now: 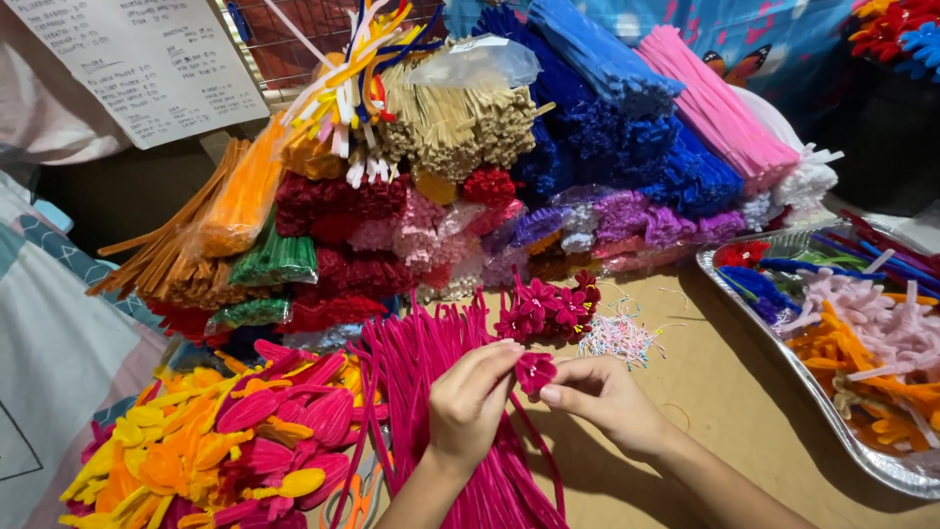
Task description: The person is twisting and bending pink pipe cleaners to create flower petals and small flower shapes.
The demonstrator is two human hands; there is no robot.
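Flower: a small fuzzy magenta pipe-cleaner flower (536, 371) sits at lower centre of the frame, rounded, with looped petals, between your two hands.
Right hand: your right hand (604, 400) pinches the flower from the right; its fingers (554, 394) are drawn narrow under the bloom, touching it.
Left hand: your left hand (472, 400) is curled just left of the flower, fingertips at the stem below the bloom; whether they grip it, you cannot tell.
Stems: long hot-pink pipe cleaners (431, 367) lie fanned under both hands, thin and bristly.
Finished blooms: a cluster of like magenta flowers (548, 309) rests just above your hands.
Petal pile: pink, orange and yellow looped petals (230, 431) heap at lower left.
Scraps: short pale trimmings (619, 339) lie right of the cluster.
Stock: bundled pipe cleaners (470, 186) in many colours stack across the upper frame.
Tray: a shiny foil tray (832, 431) at right holds mixed pieces.
Tabletop: brown paper-like tabletop (725, 392) carries everything.
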